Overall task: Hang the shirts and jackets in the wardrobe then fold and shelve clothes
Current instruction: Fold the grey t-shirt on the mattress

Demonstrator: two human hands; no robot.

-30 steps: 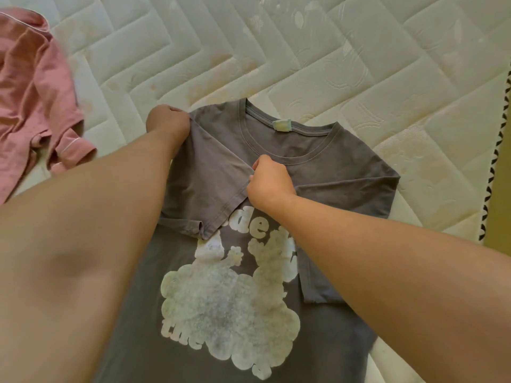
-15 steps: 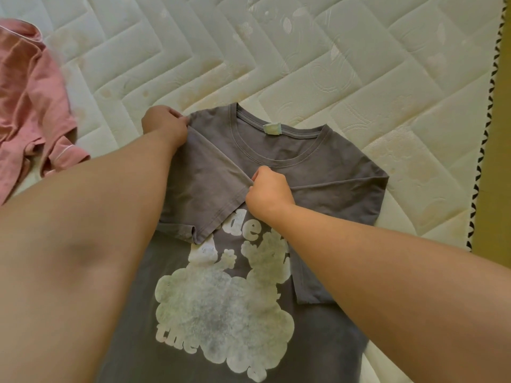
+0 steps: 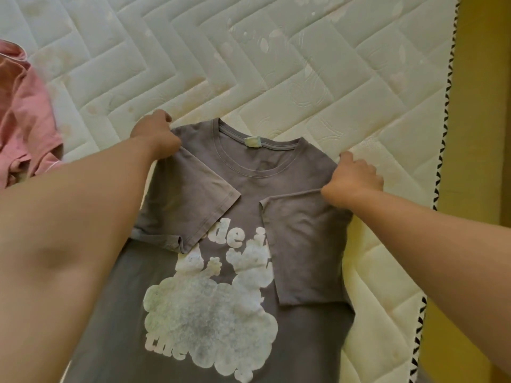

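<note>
A grey T-shirt (image 3: pixel 249 172) with a white cloud print lies face up on the mattress (image 3: pixel 276 64), collar away from me. Both short sleeves are folded inward over the chest. My left hand (image 3: pixel 154 135) grips the fabric at the shirt's left shoulder fold. At the right shoulder fold, my right hand (image 3: pixel 352 181) pinches the fabric with curled fingers.
A crumpled pink garment (image 3: pixel 25 120) lies at the mattress's left side. The mattress's right edge with black-and-white trim (image 3: pixel 442 150) runs beside a yellow surface (image 3: pixel 481 134).
My right hand has left the inner corner of the left sleeve at mid-chest and moved right to the right shoulder. The right sleeve now lies folded further inward. My left hand stays at the left shoulder.
</note>
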